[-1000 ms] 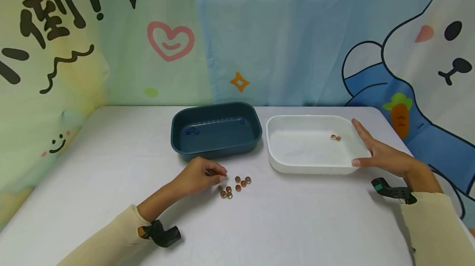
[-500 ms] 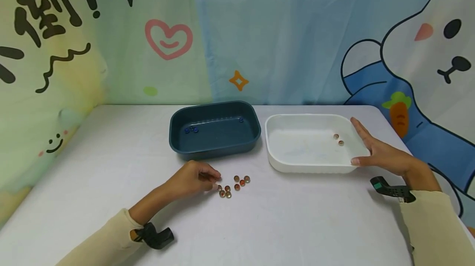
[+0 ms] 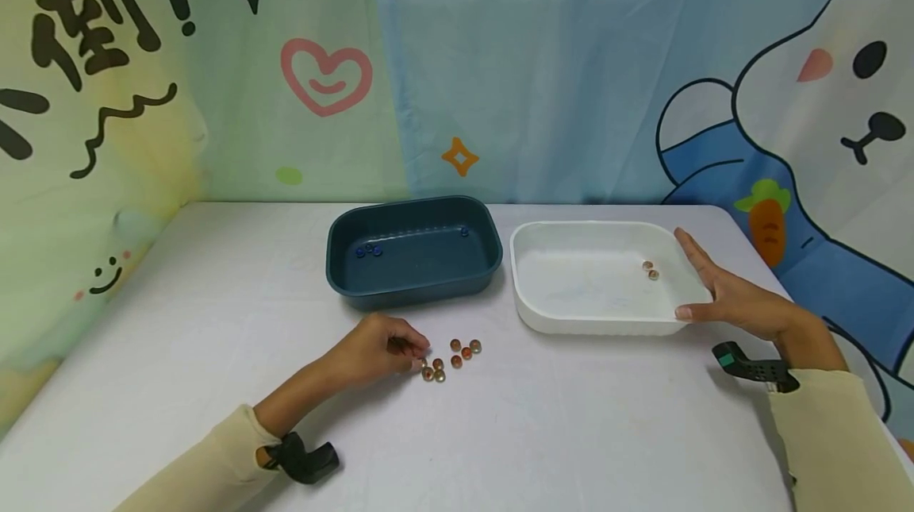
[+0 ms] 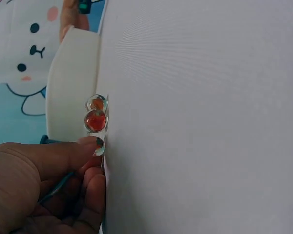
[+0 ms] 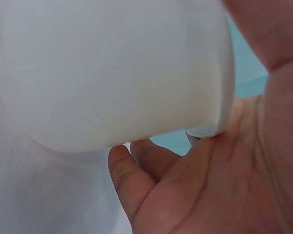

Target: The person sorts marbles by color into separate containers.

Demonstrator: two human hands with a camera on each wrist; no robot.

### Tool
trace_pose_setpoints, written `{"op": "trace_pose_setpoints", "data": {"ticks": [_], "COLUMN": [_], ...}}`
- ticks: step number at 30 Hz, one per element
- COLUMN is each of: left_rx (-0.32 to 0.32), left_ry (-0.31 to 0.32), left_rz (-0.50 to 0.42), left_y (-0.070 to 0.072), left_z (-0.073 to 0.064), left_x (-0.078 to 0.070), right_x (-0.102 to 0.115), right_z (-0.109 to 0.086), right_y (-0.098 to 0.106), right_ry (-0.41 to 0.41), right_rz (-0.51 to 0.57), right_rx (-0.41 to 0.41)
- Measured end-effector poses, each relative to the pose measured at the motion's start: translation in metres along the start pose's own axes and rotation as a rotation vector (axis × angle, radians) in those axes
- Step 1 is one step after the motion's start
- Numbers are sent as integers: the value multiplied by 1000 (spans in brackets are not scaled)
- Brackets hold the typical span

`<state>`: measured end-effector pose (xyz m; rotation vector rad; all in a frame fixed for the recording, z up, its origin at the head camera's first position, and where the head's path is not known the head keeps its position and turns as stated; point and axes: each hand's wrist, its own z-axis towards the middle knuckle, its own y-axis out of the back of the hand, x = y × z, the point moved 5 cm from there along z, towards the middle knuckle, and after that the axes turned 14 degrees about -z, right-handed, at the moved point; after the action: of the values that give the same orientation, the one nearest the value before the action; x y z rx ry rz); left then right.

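My left hand is at the left side of a small group of amber and orange glass marbles on the table. Its thumb and fingers pinch one clear marble with a coloured core, partly hidden by the thumb in the left wrist view. Two more marbles stand just beyond it there. My right hand holds the right end of a white rectangular tray, thumb at the front corner and fingers along the side. Two amber marbles lie inside that tray.
A dark teal tray stands at the back, left of the white one, with several dark blue marbles in it. White cloth covers the table. Behind it hangs a printed curtain.
My left hand has shifted slightly left and down to a marble at the group's left edge. The two marbles in the white tray have rolled a little. My right hand stays at the tray.
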<state>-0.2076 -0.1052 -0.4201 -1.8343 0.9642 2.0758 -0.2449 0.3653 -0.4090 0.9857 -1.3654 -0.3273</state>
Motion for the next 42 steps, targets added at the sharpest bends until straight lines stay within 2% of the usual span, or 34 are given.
{"op": "trace_pose_setpoints", "data": {"ticks": [5,15,20,30,42], "left_rx": [-44,-163,-160,-178,-158], "left_ry": [-32,44,55,16,-2], "left_rz": [94,-4,-15,-26,-58], "left_y": [4,12,12,14,4], "left_z": [0,-2,-2,5,17], "left_x": [-2,3,4,-5,-21], "right_x": [0,-1,0,1,0], "right_z": [0,0,0,-2,-3], "right_y": [-1,2,3,1,1], "right_ry": [-1,-1,-17,-25,-27], "right_rz": [-13,-27,-49,-44,-37], "right_rx": [-2,3,7,5,1]}}
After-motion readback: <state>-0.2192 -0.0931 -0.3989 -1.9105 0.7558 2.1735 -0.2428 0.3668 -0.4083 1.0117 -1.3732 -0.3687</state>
